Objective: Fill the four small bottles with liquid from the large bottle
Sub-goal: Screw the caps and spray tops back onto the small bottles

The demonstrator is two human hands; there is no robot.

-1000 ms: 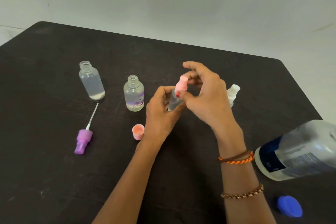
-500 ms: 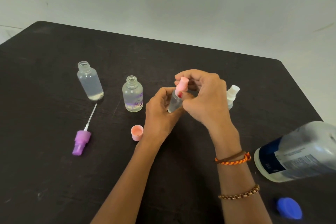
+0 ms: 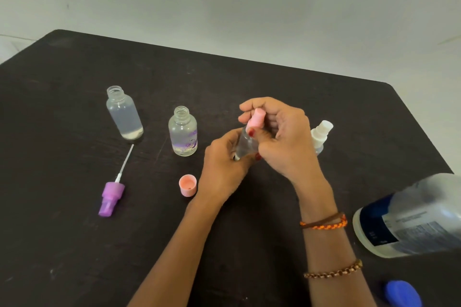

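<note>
dark table (image 3: 74,244), pale wall behind — your left hand (image 3: 224,164) grips the small bottle (image 3: 245,143) mid-table while right hand (image 3: 287,137) fingers pinch its pink sprayer (image 3: 257,118); twist it squarely, keep the bottle upright — large bottle (image 3: 411,219) lies right.

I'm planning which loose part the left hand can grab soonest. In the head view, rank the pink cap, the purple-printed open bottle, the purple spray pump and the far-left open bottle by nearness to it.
From the left hand:
1. Pink cap, just beside the wrist.
2. Purple-printed bottle, up-left.
3. Purple spray pump and far-left open bottle: too close to call.
</note>
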